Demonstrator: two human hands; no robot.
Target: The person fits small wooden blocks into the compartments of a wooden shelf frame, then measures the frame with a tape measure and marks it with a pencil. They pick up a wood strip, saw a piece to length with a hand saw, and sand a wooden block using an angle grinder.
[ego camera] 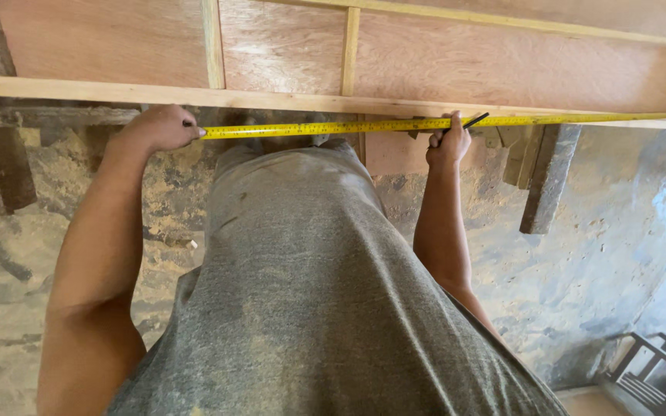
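Along the front edge of the big reddish-brown plywood panel with pale wooden framing strips [441, 62], a pale timber rail [271, 98] runs side to side, and the work sits right on it. Below it: grey dusty concrete floor [626, 231], a rough grey wooden leg [547, 181], a dark metal frame [649, 370] at the lower right corner.

Yellow steel measuring tape blade [333, 127] is already pulled out and laid flat against the rail. Long axis is near horizontal, parallel to the rail, rising slightly to the right; far end runs out toward the right edge, and I can't tell where it hooks.

Left hand [159, 127] is closed in a fist at the blade's near end, presumably around the tape case, which is hidden. Right hand [449, 142] has its fingers clamped on a thin dark pencil [475, 120], tip at the blade partway along.

My read: tape stretched and positioned, done. No mark visible on the rail yet, so marking looks pending.
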